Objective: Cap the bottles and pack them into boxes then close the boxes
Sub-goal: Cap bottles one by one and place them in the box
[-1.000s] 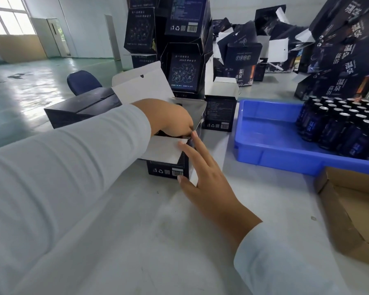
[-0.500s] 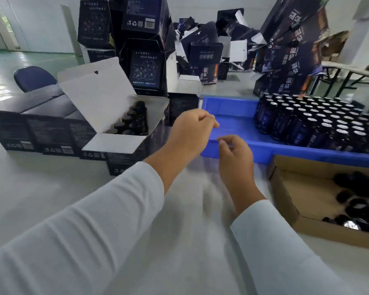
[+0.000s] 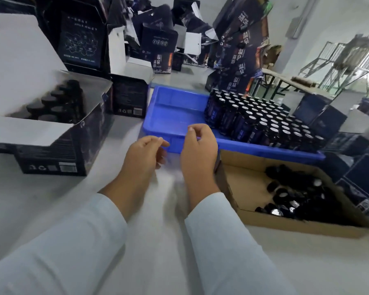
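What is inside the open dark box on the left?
The open dark box holds dark capped bottles standing in rows, caps up. Its white flaps and front wall cover the near rows and the bottles' lower parts, so no full count is possible.

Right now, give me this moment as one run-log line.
left hand: loosely curled, holds nothing | right hand: same | open dark box: capped bottles inside, flaps up | blue tray: uncapped bottles | cardboard box: caps

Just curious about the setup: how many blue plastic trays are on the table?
1. The blue tray sits past both hands, bottles filling its right part, left part bare. Others may lie hidden behind the stacked boxes.
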